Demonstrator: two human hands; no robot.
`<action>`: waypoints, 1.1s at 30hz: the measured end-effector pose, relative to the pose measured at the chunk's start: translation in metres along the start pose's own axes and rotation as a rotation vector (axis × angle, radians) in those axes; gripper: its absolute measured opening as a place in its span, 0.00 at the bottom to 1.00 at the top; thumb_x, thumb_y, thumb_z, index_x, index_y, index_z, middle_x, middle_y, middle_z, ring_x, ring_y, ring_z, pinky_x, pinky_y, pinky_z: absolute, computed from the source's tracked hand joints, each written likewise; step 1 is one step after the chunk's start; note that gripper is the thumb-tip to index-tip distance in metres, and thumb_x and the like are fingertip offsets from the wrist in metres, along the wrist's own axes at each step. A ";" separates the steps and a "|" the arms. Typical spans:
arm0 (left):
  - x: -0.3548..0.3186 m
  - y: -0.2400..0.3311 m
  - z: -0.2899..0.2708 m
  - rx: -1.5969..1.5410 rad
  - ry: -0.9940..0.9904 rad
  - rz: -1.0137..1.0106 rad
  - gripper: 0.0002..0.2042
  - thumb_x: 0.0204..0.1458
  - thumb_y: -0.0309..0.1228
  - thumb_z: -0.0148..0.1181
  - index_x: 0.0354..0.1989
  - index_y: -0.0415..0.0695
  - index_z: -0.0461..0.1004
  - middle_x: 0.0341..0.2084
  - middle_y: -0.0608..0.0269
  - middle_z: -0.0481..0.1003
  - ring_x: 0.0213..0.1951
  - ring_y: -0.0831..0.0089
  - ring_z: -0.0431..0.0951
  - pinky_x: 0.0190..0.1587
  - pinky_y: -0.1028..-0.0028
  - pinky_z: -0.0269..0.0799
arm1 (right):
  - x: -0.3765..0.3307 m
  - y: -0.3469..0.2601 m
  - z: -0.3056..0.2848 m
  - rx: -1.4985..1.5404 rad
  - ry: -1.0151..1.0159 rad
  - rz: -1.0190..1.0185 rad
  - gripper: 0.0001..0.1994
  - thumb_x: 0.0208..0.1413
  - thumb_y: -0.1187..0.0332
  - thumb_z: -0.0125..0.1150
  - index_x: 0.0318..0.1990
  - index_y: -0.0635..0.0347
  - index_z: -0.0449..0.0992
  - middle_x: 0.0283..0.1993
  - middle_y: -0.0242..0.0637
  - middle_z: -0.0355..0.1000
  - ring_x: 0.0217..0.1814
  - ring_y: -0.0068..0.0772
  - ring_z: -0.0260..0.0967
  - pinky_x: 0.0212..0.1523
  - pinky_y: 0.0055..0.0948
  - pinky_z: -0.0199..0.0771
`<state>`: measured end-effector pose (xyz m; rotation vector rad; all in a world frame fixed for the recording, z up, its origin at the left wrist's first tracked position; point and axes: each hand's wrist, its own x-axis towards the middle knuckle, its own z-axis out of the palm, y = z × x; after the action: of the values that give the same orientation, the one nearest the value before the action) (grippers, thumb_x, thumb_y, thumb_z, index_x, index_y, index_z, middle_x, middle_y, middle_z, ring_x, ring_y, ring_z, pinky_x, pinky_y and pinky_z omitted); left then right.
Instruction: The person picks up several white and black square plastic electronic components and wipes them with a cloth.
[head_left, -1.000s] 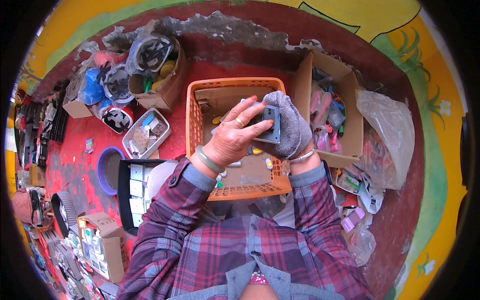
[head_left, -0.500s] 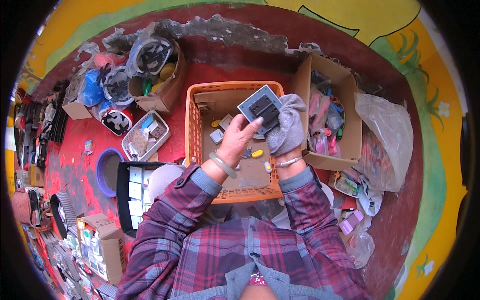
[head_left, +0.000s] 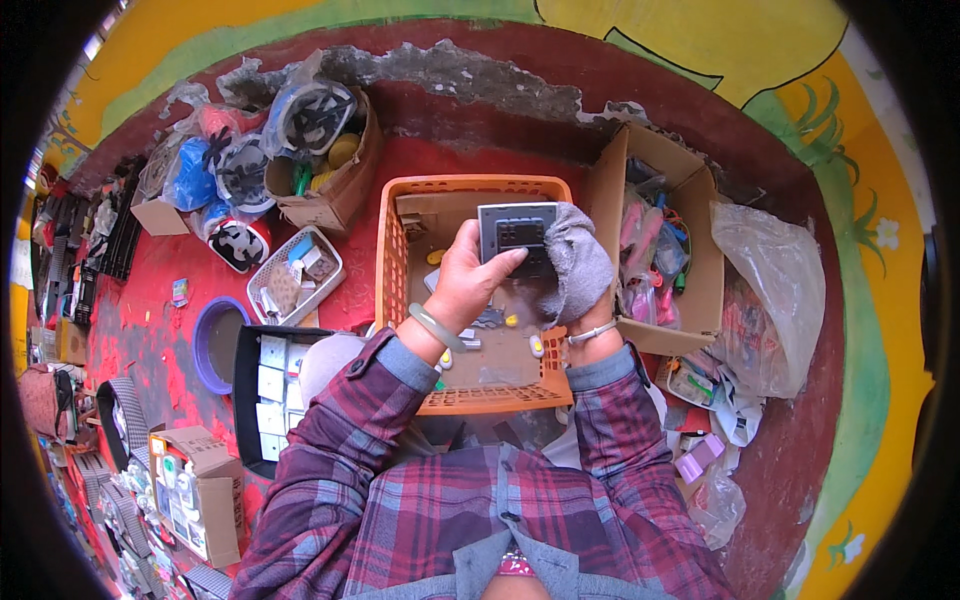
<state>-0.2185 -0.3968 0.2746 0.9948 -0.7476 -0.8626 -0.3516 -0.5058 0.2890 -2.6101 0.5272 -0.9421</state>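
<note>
Over the orange plastic basket [head_left: 391, 250], my left hand [head_left: 466, 278] grips a square wall switch or socket plate [head_left: 512, 236] by its left side, thumb lying across the front. The plate has a grey rim, and its black moulded back faces up. A grey cloth [head_left: 582, 262] is bunched over my right hand [head_left: 594, 312] and presses on the plate's right edge; the cloth hides most of those fingers. Below, inside the basket, lie small yellow-and-white pieces [head_left: 536, 346] and other small parts on brown cardboard.
To the right stands an open cardboard box [head_left: 655, 335] of bagged items, beside a clear plastic bag [head_left: 775, 260]. Left are a white tray [head_left: 325, 290], a purple basin [head_left: 203, 345] and a black box of white cartons [head_left: 243, 400]. A stuffed cardboard box [head_left: 345, 190] sits at the back.
The plate has turned from tilted to nearly square-on and come slightly nearer to me. The cloth has shifted along its right edge. Both hands still hold on.
</note>
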 end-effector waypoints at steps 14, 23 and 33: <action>-0.006 0.033 -0.008 0.578 -0.453 -0.402 0.23 0.44 0.26 0.67 0.49 0.36 0.66 0.40 0.60 0.73 0.43 0.75 0.72 0.48 0.74 0.69 | 0.016 -0.025 -0.027 -0.357 -0.329 -0.266 0.10 0.40 0.73 0.56 0.34 0.57 0.72 0.26 0.38 0.71 0.31 0.38 0.74 0.27 0.32 0.68; -0.003 0.020 -0.013 0.370 -0.374 -0.375 0.21 0.43 0.23 0.66 0.46 0.35 0.67 0.38 0.62 0.74 0.40 0.75 0.73 0.46 0.75 0.70 | 0.010 -0.014 -0.017 0.532 -0.332 0.144 0.11 0.48 0.72 0.55 0.41 0.61 0.72 0.37 0.40 0.72 0.41 0.34 0.71 0.42 0.28 0.70; 0.000 0.043 -0.019 -0.039 -0.026 -0.330 0.16 0.46 0.27 0.63 0.44 0.38 0.69 0.35 0.63 0.74 0.36 0.76 0.76 0.40 0.73 0.74 | 0.017 -0.013 -0.032 0.265 -0.216 -0.066 0.16 0.49 0.70 0.58 0.48 0.61 0.72 0.42 0.38 0.73 0.44 0.36 0.71 0.46 0.27 0.71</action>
<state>-0.1912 -0.3777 0.3074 1.0909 -0.5933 -1.1729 -0.3571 -0.5075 0.3271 -2.4591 0.2440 -0.6836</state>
